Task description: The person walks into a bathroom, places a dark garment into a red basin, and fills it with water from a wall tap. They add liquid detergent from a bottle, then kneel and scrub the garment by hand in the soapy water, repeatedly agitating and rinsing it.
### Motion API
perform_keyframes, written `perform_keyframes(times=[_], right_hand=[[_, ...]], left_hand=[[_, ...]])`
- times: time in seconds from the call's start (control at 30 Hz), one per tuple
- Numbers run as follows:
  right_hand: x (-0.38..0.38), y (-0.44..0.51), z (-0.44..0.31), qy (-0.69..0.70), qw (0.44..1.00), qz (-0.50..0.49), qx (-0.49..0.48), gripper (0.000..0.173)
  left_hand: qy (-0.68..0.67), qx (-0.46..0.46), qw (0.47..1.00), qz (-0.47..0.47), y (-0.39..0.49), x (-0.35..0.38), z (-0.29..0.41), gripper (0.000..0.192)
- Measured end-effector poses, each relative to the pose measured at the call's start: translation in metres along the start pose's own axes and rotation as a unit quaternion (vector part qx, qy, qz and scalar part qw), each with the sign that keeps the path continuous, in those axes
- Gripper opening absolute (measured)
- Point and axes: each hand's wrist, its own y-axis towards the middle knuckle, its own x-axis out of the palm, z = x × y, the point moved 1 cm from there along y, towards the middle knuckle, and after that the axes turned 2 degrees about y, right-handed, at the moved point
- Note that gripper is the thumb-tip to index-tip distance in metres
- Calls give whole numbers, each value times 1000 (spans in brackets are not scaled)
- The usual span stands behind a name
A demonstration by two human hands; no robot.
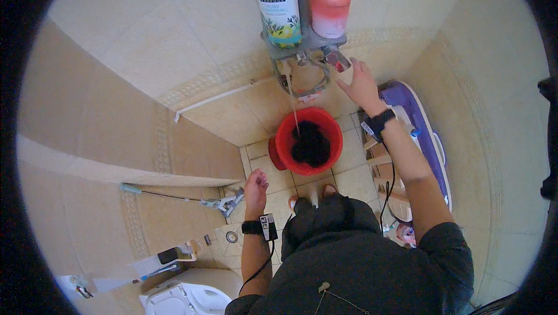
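My right hand [362, 86] is raised at the chrome tap fitting [339, 61] under the shelf, thumb and fingers apart, fingertips at its edge. Whether they press on it is hard to see. From the spout a thin stream of water [293, 97] falls into a red bucket [335, 153] on the tiled floor. Dark cloth [311, 145] lies in the bucket and looks wet. My left hand [256, 188] hangs to the lower left of the bucket, holding nothing, its fingers loosely curled and thumb apart.
A shampoo bottle [279, 10] and a pink pump bottle [330, 7] stand on the grey shelf [311, 40]. To the right leans a purple tub [403, 97] beside a rack [379, 158]. A squeegee mop [183, 197] and a toilet [187, 297] are at left.
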Motion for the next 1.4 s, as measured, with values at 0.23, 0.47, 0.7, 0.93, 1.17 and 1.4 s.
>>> perform_keyframes(times=[0.23, 0.47, 0.7, 0.93, 1.17, 1.4], right_hand=[[14, 44, -9, -88, 992, -92, 21, 45], [26, 48, 7, -39, 995, -95, 8, 41], [23, 46, 14, -30, 995, -87, -31, 36], [31, 43, 27, 75, 992, -58, -87, 25], [28, 60, 45, 208, 959, -172, -83, 29], [45, 62, 70, 113, 987, -114, -25, 39]], left_hand=[[34, 23, 999, -15, -9, 3, -3, 13], [-5, 53, 997, 64, -50, -48, 2, 12], [-146, 98, 974, 143, -103, -65, -31, 10], [-193, 109, 966, 136, -128, -33, -70, 10], [-177, 128, 955, 202, -139, -33, -78, 10], [-169, 129, 954, 214, -144, -33, -84, 11]])
